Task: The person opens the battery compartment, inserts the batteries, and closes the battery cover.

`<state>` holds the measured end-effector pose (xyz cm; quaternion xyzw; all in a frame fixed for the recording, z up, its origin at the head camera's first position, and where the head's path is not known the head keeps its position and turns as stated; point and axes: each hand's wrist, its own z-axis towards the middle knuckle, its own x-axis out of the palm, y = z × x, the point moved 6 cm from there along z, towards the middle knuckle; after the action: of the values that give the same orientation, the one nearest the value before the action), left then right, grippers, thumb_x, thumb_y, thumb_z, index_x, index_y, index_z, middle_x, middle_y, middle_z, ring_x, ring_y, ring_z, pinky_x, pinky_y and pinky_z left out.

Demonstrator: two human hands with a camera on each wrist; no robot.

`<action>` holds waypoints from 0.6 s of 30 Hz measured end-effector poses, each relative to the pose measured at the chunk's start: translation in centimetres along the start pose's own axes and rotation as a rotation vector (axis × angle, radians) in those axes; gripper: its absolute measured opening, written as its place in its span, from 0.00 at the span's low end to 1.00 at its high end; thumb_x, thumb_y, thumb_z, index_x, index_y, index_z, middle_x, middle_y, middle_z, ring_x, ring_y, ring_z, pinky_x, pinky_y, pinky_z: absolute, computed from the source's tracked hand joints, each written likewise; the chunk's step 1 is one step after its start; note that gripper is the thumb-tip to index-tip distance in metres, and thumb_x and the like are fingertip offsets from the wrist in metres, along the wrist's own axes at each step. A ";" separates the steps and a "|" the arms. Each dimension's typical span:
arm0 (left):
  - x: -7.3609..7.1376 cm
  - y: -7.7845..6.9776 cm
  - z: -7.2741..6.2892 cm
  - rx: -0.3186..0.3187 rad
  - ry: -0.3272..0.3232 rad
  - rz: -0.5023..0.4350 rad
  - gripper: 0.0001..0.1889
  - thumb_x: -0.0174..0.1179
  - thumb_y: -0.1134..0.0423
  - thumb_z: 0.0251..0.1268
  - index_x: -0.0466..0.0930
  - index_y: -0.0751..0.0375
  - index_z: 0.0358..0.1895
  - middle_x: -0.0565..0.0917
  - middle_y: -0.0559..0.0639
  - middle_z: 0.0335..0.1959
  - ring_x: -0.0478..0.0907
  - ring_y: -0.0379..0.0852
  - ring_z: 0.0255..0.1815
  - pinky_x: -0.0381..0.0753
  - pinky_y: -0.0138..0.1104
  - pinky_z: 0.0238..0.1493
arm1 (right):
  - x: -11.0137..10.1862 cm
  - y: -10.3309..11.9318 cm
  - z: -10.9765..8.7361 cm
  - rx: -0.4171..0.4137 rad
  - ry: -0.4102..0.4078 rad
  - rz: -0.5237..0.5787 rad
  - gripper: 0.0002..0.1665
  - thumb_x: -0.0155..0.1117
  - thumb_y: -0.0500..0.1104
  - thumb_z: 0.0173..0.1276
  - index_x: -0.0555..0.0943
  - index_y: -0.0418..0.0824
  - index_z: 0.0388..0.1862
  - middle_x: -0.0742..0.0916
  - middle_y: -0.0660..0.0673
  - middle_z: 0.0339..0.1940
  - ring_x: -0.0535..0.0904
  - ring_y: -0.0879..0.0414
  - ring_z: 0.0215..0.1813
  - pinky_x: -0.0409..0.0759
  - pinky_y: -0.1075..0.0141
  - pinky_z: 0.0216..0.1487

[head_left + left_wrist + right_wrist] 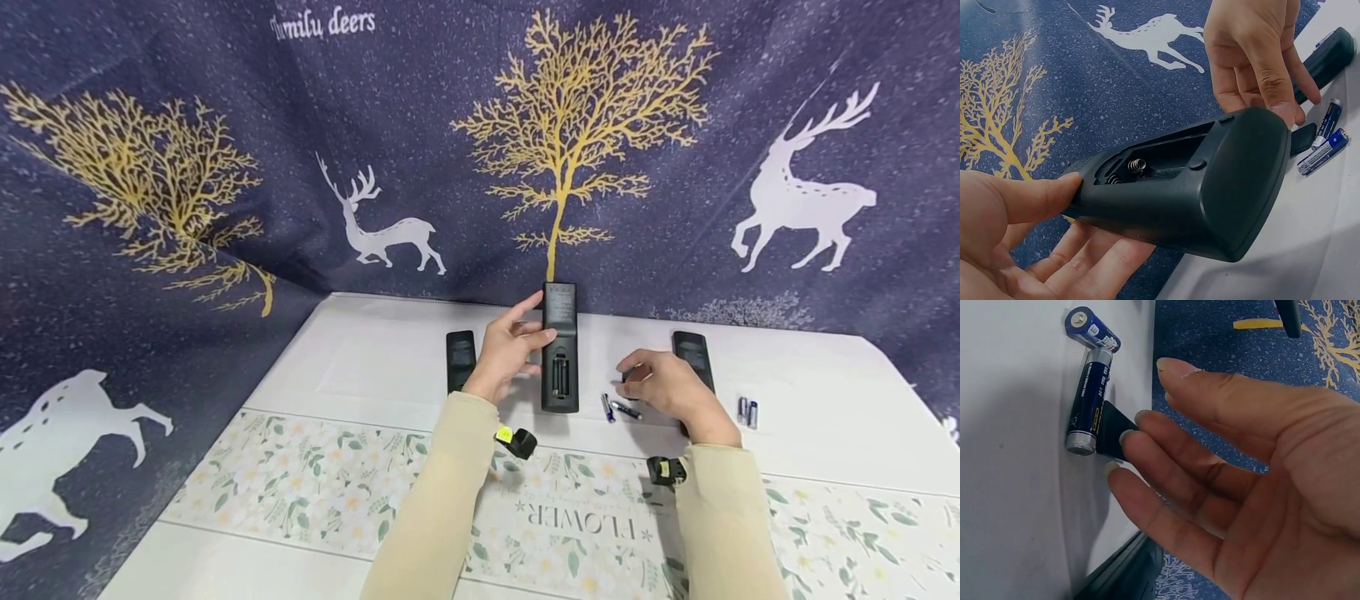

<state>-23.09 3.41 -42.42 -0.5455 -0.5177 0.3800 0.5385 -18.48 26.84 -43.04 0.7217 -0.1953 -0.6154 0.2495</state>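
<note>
My left hand [501, 357] grips a black remote control [559, 310] by its side, thumb on its back. The back faces me, with the battery compartment [1166, 156] uncovered; bare coil springs show inside in the left wrist view. My right hand [667, 387] hangs over the table to the right, fingers loosely bent and thumb apart from them. Just by its fingertips lies a small dark battery cover [1116, 430]; whether they touch it I cannot tell. Two blue-and-silver batteries, one battery [1089, 403] against another battery [1092, 328], lie beside the cover.
A second black remote [461, 354] lies left of my left hand, partly behind it. Another remote [694, 358] is partly under my right hand. Further right lies a pair of batteries [747, 412]. A dark deer-print cloth [405, 125] hangs behind the white table [360, 350].
</note>
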 end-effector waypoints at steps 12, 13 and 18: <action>0.1 0.0 0.0 0.007 -0.003 -0.005 0.33 0.71 0.70 0.71 0.80 0.30 0.72 0.81 0.55 0.58 0.82 0.46 0.46 0.86 0.37 0.27 | 0.6 0.6 0.0 -0.034 0.054 0.002 0.18 0.77 0.37 0.68 0.86 0.34 0.55 0.87 0.41 0.41 0.81 0.47 0.41 0.80 0.48 0.45; 0.1 0.0 0.0 0.007 -0.002 -0.004 0.33 0.71 0.70 0.71 0.80 0.30 0.72 0.81 0.55 0.58 0.82 0.46 0.46 0.86 0.37 0.27 | 0.8 0.7 0.1 -0.045 0.060 0.005 0.18 0.77 0.36 0.67 0.86 0.33 0.54 0.87 0.41 0.40 0.81 0.47 0.41 0.81 0.49 0.45; 0.0 -0.1 0.1 0.002 -0.005 -0.002 0.33 0.71 0.69 0.71 0.80 0.29 0.72 0.81 0.55 0.58 0.81 0.46 0.46 0.87 0.37 0.28 | 1.6 1.3 0.2 -0.065 0.138 0.010 0.20 0.77 0.34 0.65 0.85 0.31 0.55 0.86 0.43 0.38 0.80 0.50 0.38 0.81 0.54 0.41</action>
<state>-23.16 3.38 -42.37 -0.5435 -0.5192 0.3812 0.5383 -18.34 24.85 -43.51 0.7530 -0.1611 -0.5688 0.2890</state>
